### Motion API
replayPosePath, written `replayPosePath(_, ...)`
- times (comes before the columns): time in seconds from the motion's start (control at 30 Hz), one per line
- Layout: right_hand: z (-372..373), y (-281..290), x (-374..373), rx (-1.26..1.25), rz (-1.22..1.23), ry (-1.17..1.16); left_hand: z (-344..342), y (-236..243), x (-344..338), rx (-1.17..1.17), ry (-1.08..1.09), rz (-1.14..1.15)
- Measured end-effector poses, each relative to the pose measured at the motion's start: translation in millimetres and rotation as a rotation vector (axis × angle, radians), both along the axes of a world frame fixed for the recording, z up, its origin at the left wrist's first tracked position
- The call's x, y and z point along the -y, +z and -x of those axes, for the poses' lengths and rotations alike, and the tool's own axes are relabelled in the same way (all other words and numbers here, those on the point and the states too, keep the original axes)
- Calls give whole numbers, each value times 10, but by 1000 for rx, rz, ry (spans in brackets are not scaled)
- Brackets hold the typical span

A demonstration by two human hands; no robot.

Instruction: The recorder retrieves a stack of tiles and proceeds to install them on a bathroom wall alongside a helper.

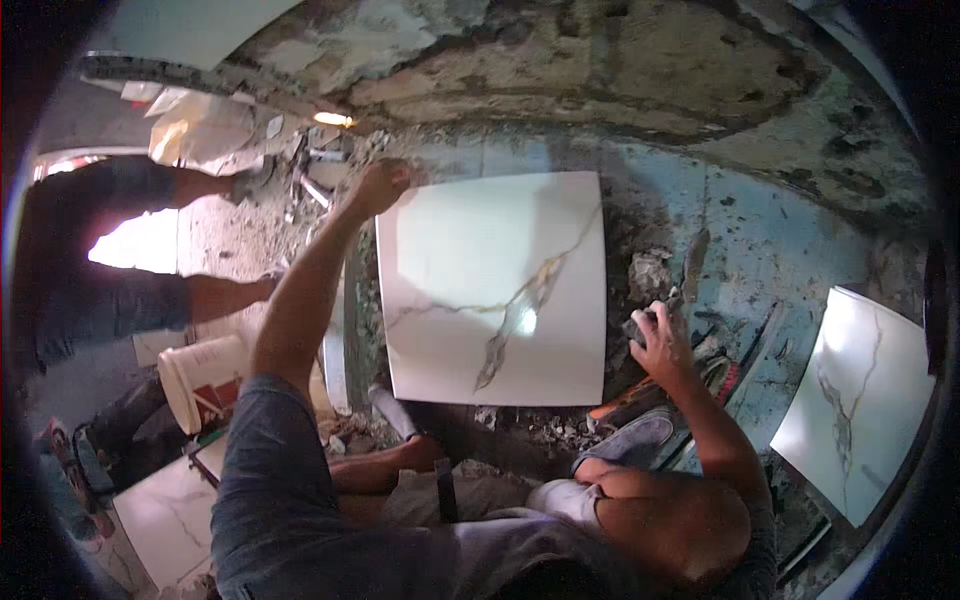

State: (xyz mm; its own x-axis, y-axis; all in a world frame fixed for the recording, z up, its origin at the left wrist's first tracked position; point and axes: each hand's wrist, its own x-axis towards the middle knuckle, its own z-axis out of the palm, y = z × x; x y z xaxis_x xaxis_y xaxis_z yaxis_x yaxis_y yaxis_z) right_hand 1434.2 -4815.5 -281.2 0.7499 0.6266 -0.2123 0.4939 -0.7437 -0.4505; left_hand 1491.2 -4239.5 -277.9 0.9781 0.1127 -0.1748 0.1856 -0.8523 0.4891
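A large white marble-look tile with brown-grey veins lies flat on the rough ground in front of me. My left hand is at its far left corner, fingers closed; whatever they hold, if anything, is hidden. To the right of the tile, my right hand has its fingers curled round a dark lump of unclear kind. Just beyond that hand sits a crumpled greyish clump.
Rubble and a broken wall border the far side. Tools lie by my shoe at right. Another veined tile leans at far right. At left are a white bucket, a hammer, a tile and another person's legs.
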Motion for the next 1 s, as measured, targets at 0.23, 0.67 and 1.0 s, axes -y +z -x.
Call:
replayPosePath(0.23,3,19,52,0,129,22,756,432,89,-245,-381,-337)
replayPosePath(0.67,-56,228,142,-161,273,-138,1486,1019,212,-267,-497,-220)
replayPosePath(1.0,68,420,68,-176,418,-148,1795,720,107,-380,-256,1)
